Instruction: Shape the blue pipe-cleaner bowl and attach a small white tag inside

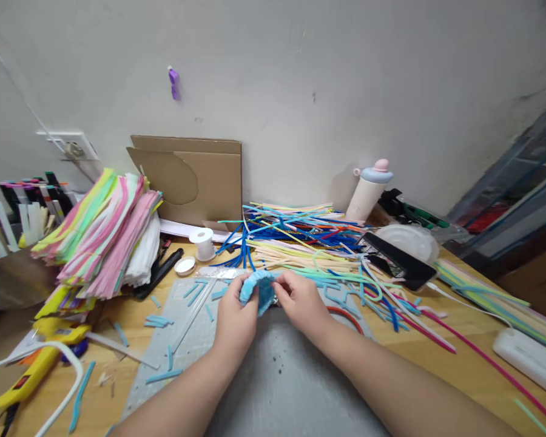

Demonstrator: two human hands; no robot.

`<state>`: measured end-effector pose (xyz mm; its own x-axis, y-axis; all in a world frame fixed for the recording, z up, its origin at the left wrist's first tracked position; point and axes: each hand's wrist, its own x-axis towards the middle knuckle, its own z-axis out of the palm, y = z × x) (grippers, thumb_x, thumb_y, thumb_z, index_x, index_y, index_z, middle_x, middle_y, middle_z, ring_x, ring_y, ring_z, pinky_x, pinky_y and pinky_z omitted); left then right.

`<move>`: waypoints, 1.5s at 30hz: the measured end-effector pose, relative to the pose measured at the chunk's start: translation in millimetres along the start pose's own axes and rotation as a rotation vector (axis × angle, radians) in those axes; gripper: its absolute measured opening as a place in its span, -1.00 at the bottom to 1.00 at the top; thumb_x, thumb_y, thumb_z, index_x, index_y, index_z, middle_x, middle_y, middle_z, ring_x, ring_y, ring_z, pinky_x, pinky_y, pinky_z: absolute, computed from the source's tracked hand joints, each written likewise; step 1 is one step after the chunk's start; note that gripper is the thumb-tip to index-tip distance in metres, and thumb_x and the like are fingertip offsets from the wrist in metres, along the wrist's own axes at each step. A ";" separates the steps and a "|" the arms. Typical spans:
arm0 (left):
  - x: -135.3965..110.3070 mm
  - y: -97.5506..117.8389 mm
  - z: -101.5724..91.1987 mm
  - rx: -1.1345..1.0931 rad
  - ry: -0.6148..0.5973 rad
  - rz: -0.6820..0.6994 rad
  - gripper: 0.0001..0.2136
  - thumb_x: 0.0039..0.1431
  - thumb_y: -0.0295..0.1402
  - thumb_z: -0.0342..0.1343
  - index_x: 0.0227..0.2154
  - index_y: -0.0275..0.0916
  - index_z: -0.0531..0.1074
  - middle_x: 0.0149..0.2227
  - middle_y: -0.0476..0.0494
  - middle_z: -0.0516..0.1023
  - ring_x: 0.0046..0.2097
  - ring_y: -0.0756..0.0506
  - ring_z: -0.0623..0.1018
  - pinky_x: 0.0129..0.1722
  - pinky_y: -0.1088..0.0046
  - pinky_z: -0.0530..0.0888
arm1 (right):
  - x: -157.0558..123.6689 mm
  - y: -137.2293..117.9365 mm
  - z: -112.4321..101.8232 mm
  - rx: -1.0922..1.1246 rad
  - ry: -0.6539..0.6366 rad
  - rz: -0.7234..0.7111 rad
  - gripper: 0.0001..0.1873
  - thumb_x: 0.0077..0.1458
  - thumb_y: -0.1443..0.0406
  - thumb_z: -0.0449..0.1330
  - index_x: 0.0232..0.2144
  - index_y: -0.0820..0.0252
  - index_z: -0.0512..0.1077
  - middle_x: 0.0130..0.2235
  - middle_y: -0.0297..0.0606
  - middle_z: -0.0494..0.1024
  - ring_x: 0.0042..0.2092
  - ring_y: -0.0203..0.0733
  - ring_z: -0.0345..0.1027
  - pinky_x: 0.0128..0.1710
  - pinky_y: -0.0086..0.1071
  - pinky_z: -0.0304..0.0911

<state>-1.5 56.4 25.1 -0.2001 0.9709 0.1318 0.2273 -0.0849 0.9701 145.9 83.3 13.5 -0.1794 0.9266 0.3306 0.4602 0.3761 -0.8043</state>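
A light blue, fuzzy, cup-like piece [264, 291], apparently built from pipe cleaners, is held up over a grey cutting mat [273, 394]. My left hand [234, 318] grips its left side, thumb in front and fingers behind. At its right edge, the thumb and forefinger of my right hand [303, 300] are pinched together, touching the rim. Whether a small strand sits in that pinch is too small to make out. Short cut blue pipe cleaner pieces [164, 376] lie scattered over the mat and the wooden table around my hands.
Pipe cleaners [295, 230] pile up behind the mat. Left are pipe cleaner bundles [104, 237] and a yellow glue gun [40, 358] with its cord. Right are a phone [400, 264], a white power strip [532, 358] and a bottle [366, 194]. Cardboard [213, 188] leans against the wall.
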 end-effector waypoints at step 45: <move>13.2 21.8 -27.7 0.008 -0.496 0.052 -0.85 0.00 -0.27 0.22 -0.50 -0.25 0.49 -0.45 -0.04 0.49 -0.33 -0.09 0.43 -0.25 0.43 0.31 | 12.4 -1.6 -15.2 0.541 -0.251 -0.094 -0.79 0.10 0.11 0.19 -0.34 0.12 0.43 -0.16 -0.24 0.47 -0.01 -0.11 0.31 0.07 -0.20 0.15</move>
<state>-25.6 61.1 53.6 0.2890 0.9551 0.0652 0.2326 -0.1362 0.9630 156.1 94.1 26.5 -0.4281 0.8381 0.3382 -0.0630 0.3457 -0.9362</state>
